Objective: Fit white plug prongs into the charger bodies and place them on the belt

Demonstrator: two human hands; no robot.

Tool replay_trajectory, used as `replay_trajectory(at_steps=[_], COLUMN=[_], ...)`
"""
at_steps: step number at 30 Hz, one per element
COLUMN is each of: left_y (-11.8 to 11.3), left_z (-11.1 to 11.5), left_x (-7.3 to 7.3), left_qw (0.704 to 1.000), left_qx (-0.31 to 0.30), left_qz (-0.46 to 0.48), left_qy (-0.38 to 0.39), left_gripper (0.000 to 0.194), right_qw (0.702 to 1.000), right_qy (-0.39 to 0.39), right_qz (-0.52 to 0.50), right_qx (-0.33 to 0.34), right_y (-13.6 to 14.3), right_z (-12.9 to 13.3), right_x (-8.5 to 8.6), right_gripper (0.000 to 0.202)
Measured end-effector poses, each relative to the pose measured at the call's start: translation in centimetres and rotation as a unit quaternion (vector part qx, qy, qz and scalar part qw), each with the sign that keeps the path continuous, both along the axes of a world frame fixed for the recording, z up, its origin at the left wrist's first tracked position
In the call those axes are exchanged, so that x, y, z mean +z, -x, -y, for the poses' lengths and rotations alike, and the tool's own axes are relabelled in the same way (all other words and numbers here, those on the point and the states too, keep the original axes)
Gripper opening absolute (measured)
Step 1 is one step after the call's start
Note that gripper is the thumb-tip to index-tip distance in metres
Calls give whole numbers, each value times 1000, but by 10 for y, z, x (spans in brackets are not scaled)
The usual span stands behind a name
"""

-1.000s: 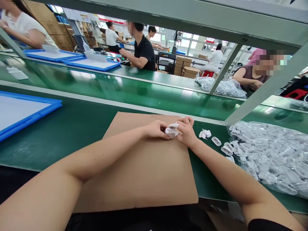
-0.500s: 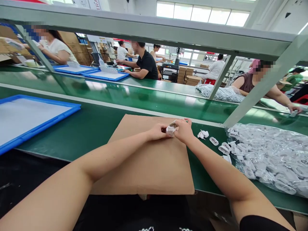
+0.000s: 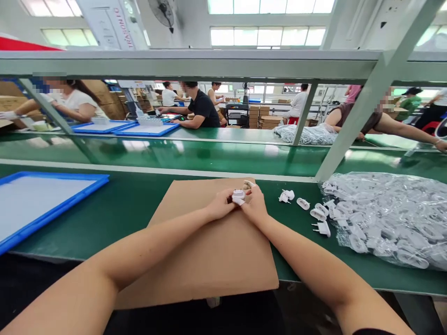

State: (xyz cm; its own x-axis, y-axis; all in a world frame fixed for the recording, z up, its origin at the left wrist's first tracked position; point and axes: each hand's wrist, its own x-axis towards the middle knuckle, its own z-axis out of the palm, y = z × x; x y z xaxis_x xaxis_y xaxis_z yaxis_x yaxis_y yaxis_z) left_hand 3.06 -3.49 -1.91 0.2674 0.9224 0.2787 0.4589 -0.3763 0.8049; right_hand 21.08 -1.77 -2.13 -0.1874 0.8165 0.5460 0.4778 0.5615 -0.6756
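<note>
A white two-pin plug (image 3: 239, 194) is held over the sheet of brown cardboard (image 3: 209, 260), its two pins pointing up and away. My left hand (image 3: 221, 204) grips it from the left with closed fingers. From the right, my right hand (image 3: 256, 204) has its thumb against the plug's near side, while its other fingers curl behind. White coverings show on the right thumb and a fingertip. Several loose white plug parts (image 3: 303, 204) lie on the green bench to the right of the cardboard, one with its pins toward the left (image 3: 321, 228).
A clear plastic bag (image 3: 387, 218) full of white plug parts lies at the right. A blue-rimmed tray (image 3: 52, 177) is at the left. A grey metal post (image 3: 349, 125) and crossbar (image 3: 195, 67) stand in front. Co-workers sit beyond the green bench (image 3: 167, 158).
My view has tilted up. The plug has been turned, and its pins now show on top. My hands remain together around it. A co-worker at the right reaches farther out.
</note>
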Motion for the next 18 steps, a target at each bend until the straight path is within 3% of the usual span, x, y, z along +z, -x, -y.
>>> replay_trajectory(at_steps=[4, 9, 11, 13, 15, 18], left_y=[10, 32, 32, 24, 9, -12], left_z=[-32, -110, -136, -147, -140, -105], left_x=[7, 29, 34, 35, 33, 27], left_qw=[999, 982, 975, 971, 979, 997], left_qx=[43, 183, 221, 237, 200, 36], left_qz=[-16, -27, -24, -14, 7, 49], left_qy=[14, 21, 20, 27, 40, 50], left_gripper=[40, 38, 37, 42, 49, 52], right_qw=[994, 992, 991, 990, 986, 976], right_qy=[82, 123, 130, 134, 131, 120], right_qz=[-65, -15, 1, -33, -102, -170], right_qx=[-18, 6, 16, 17, 1, -66], right_y=[5, 4, 3, 4, 5, 4], right_z=[-10, -12, -9, -7, -7, -9], right_x=[-12, -8, -5, -4, -4, -6], right_gripper=[38, 35, 38, 40, 42, 34])
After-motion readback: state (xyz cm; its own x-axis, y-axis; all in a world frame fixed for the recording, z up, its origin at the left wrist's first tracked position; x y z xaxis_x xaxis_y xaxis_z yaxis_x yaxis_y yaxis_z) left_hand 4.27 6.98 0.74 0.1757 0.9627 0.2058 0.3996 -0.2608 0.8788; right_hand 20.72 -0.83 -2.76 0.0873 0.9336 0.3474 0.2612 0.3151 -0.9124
